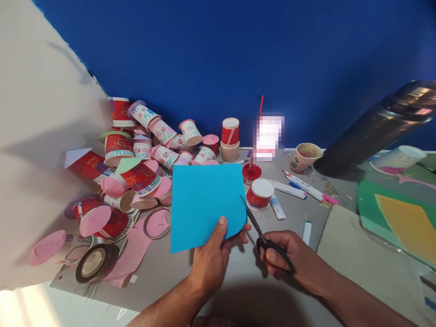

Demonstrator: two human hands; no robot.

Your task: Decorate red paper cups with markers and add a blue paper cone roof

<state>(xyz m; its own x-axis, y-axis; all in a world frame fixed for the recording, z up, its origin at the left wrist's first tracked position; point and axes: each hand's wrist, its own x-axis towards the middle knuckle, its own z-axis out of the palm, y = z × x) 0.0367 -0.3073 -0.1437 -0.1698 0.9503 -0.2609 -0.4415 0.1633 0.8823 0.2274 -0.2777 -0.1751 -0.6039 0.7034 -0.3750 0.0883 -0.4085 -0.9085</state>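
A bright blue sheet of paper (204, 200) is held up over the table, its lower right corner rounded into a curve. My left hand (211, 259) grips the sheet by its lower edge, thumb on the front and fingers behind. In my right hand (282, 254) is a pair of black-handled scissors (254, 220), with fingers through the handle loops. The blades point up and left, their tip at the right edge of the sheet. Just beyond the scissors stands a red and white paper cup (260, 195), upside down.
Decorated paper cups (163, 131) pile up on the left, with a tape roll (97, 263) and pink paper scraps (136, 250) nearer me. Markers (303, 186), a red paint pot (251, 173) and a dark flask (368, 131) lie behind and right. Green paper (368, 200) sits far right.
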